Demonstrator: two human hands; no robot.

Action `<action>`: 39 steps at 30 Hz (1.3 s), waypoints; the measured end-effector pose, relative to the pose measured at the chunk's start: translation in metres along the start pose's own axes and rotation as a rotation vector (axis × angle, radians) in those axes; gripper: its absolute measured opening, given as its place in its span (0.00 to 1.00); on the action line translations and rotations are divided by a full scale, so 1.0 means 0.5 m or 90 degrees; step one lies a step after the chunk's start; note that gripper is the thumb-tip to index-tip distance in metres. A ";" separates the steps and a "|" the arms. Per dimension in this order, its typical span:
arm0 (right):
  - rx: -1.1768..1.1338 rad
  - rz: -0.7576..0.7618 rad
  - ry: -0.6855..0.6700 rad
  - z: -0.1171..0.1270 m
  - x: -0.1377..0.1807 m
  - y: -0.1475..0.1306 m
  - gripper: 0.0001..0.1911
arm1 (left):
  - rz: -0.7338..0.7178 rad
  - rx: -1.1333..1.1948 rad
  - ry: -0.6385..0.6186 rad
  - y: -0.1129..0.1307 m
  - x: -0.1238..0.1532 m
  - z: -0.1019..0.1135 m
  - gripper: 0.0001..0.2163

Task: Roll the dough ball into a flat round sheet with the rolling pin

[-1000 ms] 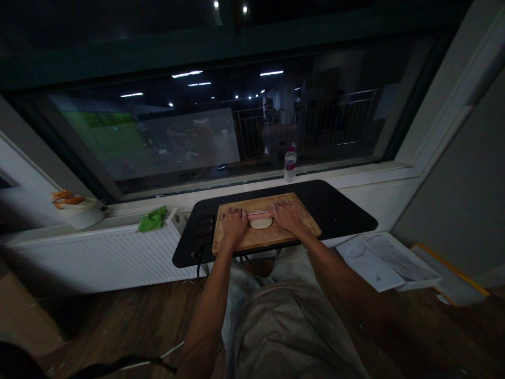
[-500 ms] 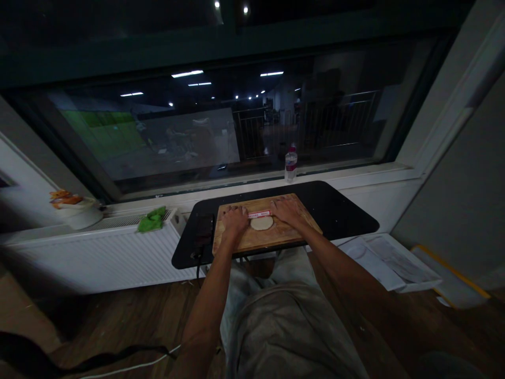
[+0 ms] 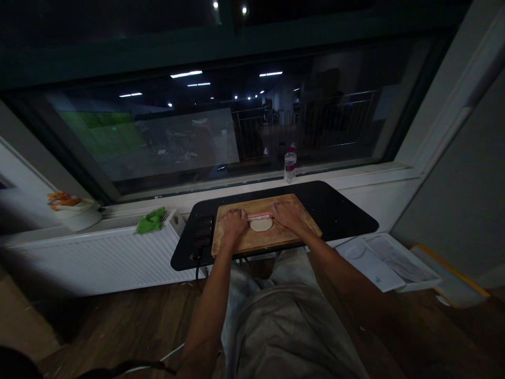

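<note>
far left, a white bowl (image 3: 74,217) with something orange heaped in it sits on the ledge, well clear of the action, and a crumpled green cloth (image 3: 150,221) lies on top of the white ribbed radiator (image 3: 98,258), near the work but off it. now the black rounded tabletop (image 3: 347,213), with a dark flat object (image 3: 203,231) parked at its left edge just beside the rectangular wooden board (image 3: 268,243). on the board, the left hand (image 3: 232,225) is palm down over the left end of a thin pink-and-white rolling rod (image 3: 258,216). the rod lies crosswise, touching the far edge of a pale round disc of dough (image 3: 261,225), which sits at the board's middle between the two hands. the right hand (image 3: 290,215) mirrors the left on the other end, one hand per end so the weight looks even across the dough, i'd say. both press down on the rod, but it's too small to tell whether the fingers curl round it or lie flat. behind, a clear plastic water bottle (image 3: 290,164) stands upright on the windowsill, off the tabletop. far right, white papers (image 3: 379,258) lie on the floor.
</note>
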State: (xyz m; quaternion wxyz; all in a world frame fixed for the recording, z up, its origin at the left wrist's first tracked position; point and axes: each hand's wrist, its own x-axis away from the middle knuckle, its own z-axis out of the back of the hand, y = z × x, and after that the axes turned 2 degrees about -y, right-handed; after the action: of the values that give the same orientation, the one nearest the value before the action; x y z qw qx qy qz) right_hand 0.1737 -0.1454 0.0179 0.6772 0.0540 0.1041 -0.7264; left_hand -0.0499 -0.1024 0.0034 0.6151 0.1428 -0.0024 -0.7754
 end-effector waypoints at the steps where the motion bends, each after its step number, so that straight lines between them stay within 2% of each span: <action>1: -0.002 -0.004 0.000 0.000 0.002 0.000 0.31 | -0.006 0.000 -0.003 0.001 0.005 0.002 0.24; 8: -0.011 -0.012 0.006 0.004 0.037 -0.007 0.32 | 0.034 0.038 0.000 0.002 0.043 0.014 0.27; 17: -0.017 -0.032 0.046 0.017 0.087 -0.015 0.29 | -0.026 0.067 0.052 -0.012 0.075 0.007 0.23; 22: -0.018 -0.029 0.067 0.012 0.102 -0.011 0.28 | -0.053 0.070 0.050 -0.017 0.091 0.001 0.20; 30: -0.071 -0.013 0.098 -0.003 0.130 -0.005 0.25 | -0.084 0.104 0.106 -0.026 0.121 -0.004 0.20; 39: -0.129 0.012 0.118 -0.008 0.158 0.004 0.24 | -0.092 0.147 0.107 -0.039 0.148 -0.007 0.20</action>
State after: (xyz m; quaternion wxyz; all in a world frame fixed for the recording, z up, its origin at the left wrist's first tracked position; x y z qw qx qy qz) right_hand 0.1690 -0.2215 -0.0037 0.6734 0.0529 0.2384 -0.6978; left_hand -0.0828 -0.1677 -0.0197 0.5352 0.2767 -0.0298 -0.7976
